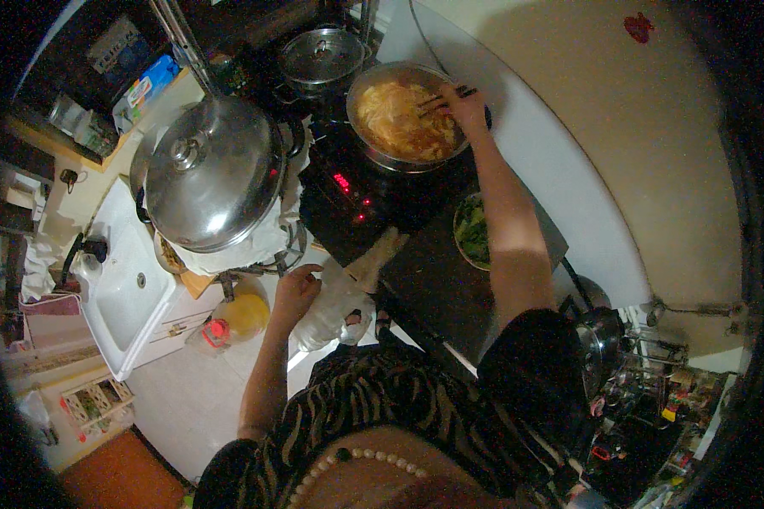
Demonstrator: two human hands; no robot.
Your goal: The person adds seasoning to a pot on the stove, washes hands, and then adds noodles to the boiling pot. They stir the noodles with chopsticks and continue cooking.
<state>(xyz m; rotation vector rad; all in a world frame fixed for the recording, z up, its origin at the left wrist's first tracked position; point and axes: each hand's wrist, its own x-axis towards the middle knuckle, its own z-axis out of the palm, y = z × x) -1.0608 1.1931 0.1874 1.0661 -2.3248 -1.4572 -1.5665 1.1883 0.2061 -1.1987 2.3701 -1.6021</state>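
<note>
My right hand [465, 108] grips a pair of dark chopsticks [434, 104], their tips reaching into a metal pan [414, 167]. Pale noodles [395, 118] in orange-brown broth fill much of the pan, which sits on a black induction cooktop [337, 210] with lit red digits. Loosely curled and holding nothing visible, my left hand [298, 291] hovers in front of the counter, near a white plastic bag [331, 312]. Below my right forearm, a bowl of leafy greens [472, 232] is partly hidden.
A large lidded steel pot [219, 178] stands at left, over a white cloth [248, 254]. Behind the pan is a smaller pot with a glass lid [321, 57]. A folded cloth [377, 257] lies at the cooktop's front edge. A white sink [127, 286] is farther left.
</note>
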